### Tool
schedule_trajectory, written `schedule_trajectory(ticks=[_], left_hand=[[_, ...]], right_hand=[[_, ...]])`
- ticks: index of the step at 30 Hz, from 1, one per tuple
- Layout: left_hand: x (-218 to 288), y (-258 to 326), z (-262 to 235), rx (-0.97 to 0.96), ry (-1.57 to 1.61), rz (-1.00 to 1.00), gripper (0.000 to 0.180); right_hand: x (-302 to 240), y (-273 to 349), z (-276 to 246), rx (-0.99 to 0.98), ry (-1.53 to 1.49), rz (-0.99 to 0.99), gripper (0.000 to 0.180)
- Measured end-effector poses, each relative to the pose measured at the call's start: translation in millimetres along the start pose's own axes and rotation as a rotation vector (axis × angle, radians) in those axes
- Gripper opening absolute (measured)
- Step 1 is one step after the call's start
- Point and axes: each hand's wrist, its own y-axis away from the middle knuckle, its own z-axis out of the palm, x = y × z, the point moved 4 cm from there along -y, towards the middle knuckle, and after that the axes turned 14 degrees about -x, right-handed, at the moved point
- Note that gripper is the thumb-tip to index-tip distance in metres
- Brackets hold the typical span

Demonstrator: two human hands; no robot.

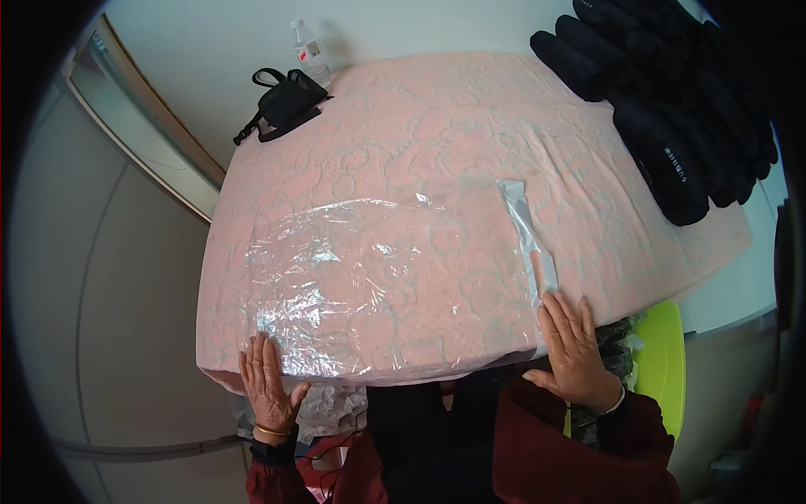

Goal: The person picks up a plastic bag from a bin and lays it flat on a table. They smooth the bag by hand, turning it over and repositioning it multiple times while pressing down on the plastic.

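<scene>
Pink cloth [437, 143] spanned centre, pale wall [437, 27] top; left hand [268, 386], right hand [576, 357] touched clear film [386, 281], fingers outstretched, unclenched.

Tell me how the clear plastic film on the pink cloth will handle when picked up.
The clear plastic film will probably be floppy, as its surface is creased and rippled. It is likely light: it lies flat, and the pink cloth shows through. Its glossy glare suggests it may slide easily.

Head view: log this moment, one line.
left hand: open, at clear plastic, near-left corner | right hand: open, at white strip, near end | clear plastic: on pink cloth
</scene>
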Motion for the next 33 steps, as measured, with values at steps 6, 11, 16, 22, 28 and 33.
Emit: schedule_trajectory(ticks=[6, 11, 16, 22, 28, 33], left_hand=[[83.9, -26.3, -52.2, 0.128, -0.044, 0.122, 0.097], [197.6, -69.9, -23.3, -0.062, 0.148, 0.43, 0.095], [185.9, -76.2, -5.4, -0.122, 0.174, 0.458, 0.094], [70.2, -74.0, -24.4, -0.198, 0.143, 0.285, 0.1], [-13.3, -56.9, -22.0, -0.108, 0.067, -0.076, 0.095], [-19.2, -38.5, -19.8, 0.146, 0.022, -0.154, 0.077]], right_hand=[[-5.8, -21.4, -30.2, 0.077, -0.036, -0.092, 0.097], [-45.6, -72.5, -22.7, 0.083, -0.131, -0.203, 0.103], [-31.2, -75.0, -11.3, -0.044, -0.115, -0.201, 0.111], [4.6, -63.3, -9.7, -0.106, -0.116, -0.14, 0.119], [16.0, -59.1, -9.3, -0.089, -0.168, -0.106, 0.124], [14.3, -49.6, -10.2, -0.025, -0.185, -0.037, 0.117]])
